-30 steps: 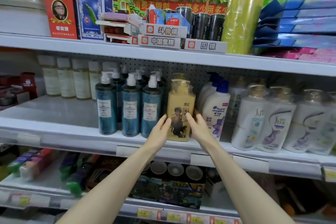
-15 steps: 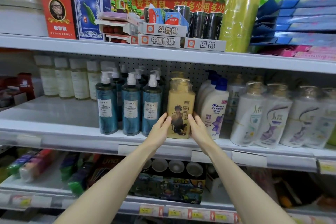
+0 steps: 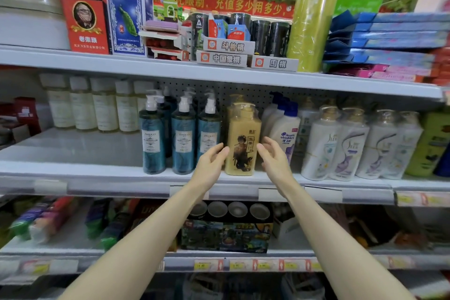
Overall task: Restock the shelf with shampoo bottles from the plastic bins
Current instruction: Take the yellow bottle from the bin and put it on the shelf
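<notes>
1 shelf (image 3: 97, 173) carried rows of shampoo. Near its front edge the yellow bottle (image 3: 243, 134) stood upright between 3 teal bottles (image 3: 183, 139) and a white bottle (image 3: 285, 134). The left hand (image 3: 211, 163) and right hand (image 3: 272, 158) flanked the yellow bottle, fingers loosely spread, gripping nothing, just beside its sides.

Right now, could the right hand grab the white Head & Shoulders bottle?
Probably yes. The right hand is open and just in front of the white Head & Shoulders bottle, which stands in the front row with nothing between them.
</notes>
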`<state>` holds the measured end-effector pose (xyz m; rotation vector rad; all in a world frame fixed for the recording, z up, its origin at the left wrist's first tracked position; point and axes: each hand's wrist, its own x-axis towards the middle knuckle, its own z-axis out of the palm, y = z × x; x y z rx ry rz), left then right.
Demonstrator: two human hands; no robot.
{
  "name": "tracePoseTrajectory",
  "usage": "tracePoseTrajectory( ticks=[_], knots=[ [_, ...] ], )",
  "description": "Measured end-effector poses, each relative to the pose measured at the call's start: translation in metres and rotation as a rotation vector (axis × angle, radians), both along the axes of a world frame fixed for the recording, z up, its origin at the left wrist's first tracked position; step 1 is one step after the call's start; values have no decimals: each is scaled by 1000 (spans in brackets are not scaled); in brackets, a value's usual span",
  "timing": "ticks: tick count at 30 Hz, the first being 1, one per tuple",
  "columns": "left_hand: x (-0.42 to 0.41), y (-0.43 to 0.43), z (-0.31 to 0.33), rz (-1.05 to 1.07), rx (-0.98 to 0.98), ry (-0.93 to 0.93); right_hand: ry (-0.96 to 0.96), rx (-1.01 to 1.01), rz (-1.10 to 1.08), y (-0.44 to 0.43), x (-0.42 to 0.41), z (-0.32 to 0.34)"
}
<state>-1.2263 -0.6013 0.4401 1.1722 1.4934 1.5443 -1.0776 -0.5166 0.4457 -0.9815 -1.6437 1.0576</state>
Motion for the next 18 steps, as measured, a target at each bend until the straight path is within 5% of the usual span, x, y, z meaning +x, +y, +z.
tracePoseTrajectory(
  ticks=[18],
  knots=[
    [-55,-146,19,68,108,63,42,87,61,-135,-47,18]
  ],
)
